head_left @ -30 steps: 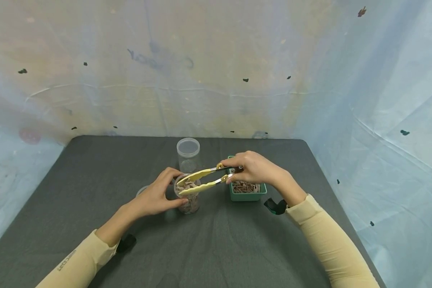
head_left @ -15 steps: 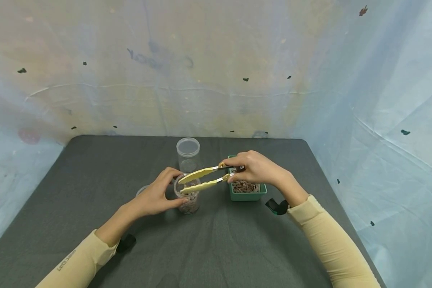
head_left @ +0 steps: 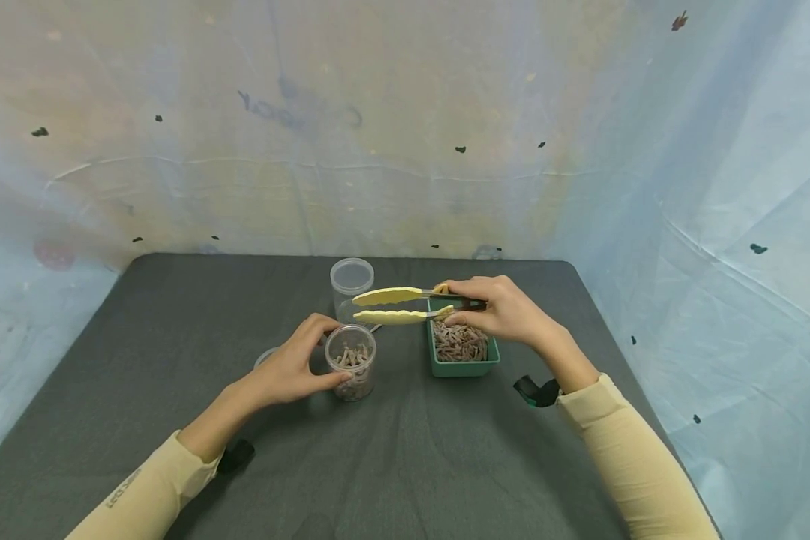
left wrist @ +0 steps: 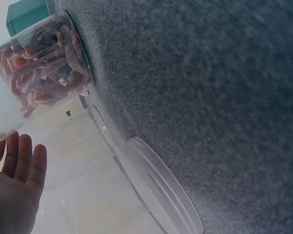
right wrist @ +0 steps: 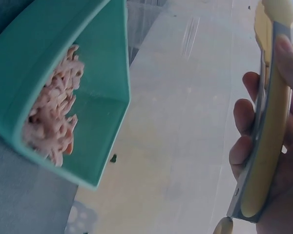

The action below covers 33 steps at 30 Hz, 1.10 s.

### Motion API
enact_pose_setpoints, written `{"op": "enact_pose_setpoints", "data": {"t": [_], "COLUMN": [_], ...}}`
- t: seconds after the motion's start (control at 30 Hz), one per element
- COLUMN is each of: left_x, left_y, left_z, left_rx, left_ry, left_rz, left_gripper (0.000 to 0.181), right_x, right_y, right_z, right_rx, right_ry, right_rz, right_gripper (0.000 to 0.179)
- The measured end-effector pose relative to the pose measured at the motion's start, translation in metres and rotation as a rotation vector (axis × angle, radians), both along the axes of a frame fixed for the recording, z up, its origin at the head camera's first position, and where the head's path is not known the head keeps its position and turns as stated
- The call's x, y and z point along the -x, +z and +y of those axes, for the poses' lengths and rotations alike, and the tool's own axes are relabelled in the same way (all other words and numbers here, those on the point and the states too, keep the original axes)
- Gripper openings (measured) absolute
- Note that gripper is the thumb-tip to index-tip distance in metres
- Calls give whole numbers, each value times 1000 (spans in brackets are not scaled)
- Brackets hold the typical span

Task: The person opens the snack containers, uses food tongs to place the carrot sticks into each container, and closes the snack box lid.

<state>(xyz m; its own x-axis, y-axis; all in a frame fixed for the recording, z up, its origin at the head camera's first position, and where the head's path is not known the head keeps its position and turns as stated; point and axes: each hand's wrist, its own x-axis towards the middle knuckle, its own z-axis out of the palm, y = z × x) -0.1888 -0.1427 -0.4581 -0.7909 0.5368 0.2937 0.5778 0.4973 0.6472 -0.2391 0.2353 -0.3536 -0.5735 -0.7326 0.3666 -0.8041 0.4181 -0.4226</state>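
Observation:
My left hand (head_left: pixel 290 367) holds a clear plastic jar (head_left: pixel 355 386) by its rim, thumb on the near side and fingers on the far side. The jar stands upright without a lid, with small pinkish-brown strips (left wrist: pixel 46 70) inside. In my right hand (head_left: pixel 502 309) I grip yellow-tipped tongs (head_left: pixel 394 317), level in the air above the table. Their tips are spread apart with nothing visible between them. Below the tongs' handle end stands a green rectangular tub (head_left: pixel 464 370), holding a heap of similar strips (right wrist: pixel 53 112).
Behind the held jar stands a second clear jar (head_left: pixel 352 279) with a translucent lid. A loose clear lid (left wrist: pixel 161 187) lies on the dark table (head_left: pixel 405 465) to the left, partly hidden by my left hand in the head view. Pale sheeting (head_left: pixel 405 97) hangs behind the table.
The tongs have lifted out of the jar's mouth and moved right and away, towards the tub. Strips between their tips have dropped into the jar. My left hand stays put.

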Motion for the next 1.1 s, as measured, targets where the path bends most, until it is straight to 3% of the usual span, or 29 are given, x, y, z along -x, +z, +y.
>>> {"op": "enact_pose_setpoints", "data": {"t": [0.23,0.5,0.8,0.97,1.1], "left_x": [0,0,1,1,1], "left_y": [1,0,0,-1,0], "left_z": [0,-1,-1,-1,-1], "left_rx": [6,2,0,2,4], "left_ry": [-4,-11,-17,-17,-17], "left_rz": [-4,-15,12,14,10], "left_gripper": [66,70,69,69,68], "right_x": [-1,5,18,24,27], "right_y": [3,16,35,34,30], "right_z": [30,73,84,75,65], "right_rx": [-30,-321,-601,-678,-733], "right_ry": [-118,-263,-224,-162,-165], "right_rz": [2,-83,-165,-211,-222], "right_gripper": [53,59,65,69,69]}}
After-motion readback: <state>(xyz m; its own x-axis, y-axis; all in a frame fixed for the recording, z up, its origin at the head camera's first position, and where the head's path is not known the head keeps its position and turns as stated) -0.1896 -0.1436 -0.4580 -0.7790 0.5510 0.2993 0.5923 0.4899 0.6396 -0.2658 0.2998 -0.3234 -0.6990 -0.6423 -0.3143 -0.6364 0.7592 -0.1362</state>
